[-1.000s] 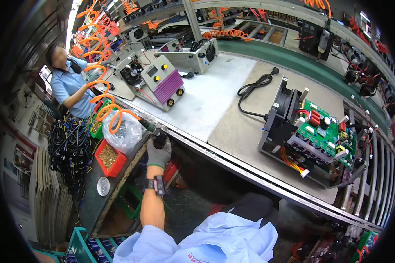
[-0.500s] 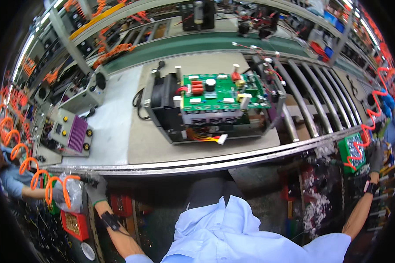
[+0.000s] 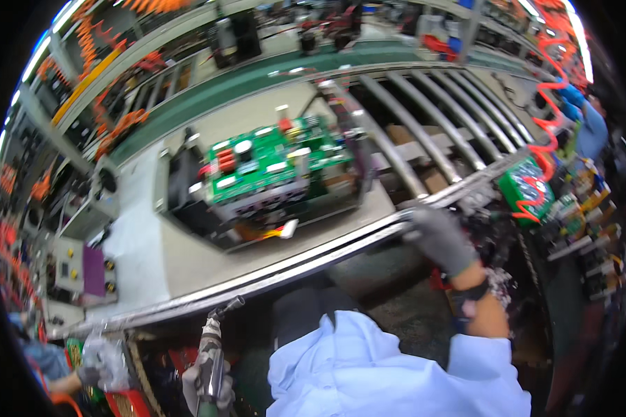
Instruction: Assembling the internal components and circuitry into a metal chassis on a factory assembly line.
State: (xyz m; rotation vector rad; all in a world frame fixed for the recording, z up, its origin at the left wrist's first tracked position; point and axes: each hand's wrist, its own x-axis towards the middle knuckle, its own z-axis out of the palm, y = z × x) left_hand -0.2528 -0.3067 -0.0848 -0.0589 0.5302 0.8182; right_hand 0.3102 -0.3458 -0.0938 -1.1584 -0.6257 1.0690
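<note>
In my gloved left hand (image 3: 219,383), low in front of my body, is a pistol-less, straight power driver (image 3: 211,347) with an angled socket tip pointing up toward the bench edge. My gloved right hand (image 3: 442,240) is at the metal front rail (image 3: 313,257), right of the open unit; its fingers are drawn together, and what they hold, if anything, is too blurred to make out. The open electronic unit lies on the bench mat, with a green circuit board (image 3: 261,167) on top, a black fan (image 3: 184,177) at its left and loose yellow-red wires with a white connector (image 3: 285,229) in front.
Metal rollers (image 3: 424,139) extend right of the unit. A green bin (image 3: 525,187) of small parts stands beyond, under a coiled red hose (image 3: 546,118). A purple-sided unit (image 3: 83,267) sits at left. Co-workers' arms show at lower left and far right.
My right hand has come from the green parts bin to the front rail. My left hand has moved in toward my body with the driver. The view has turned right.
</note>
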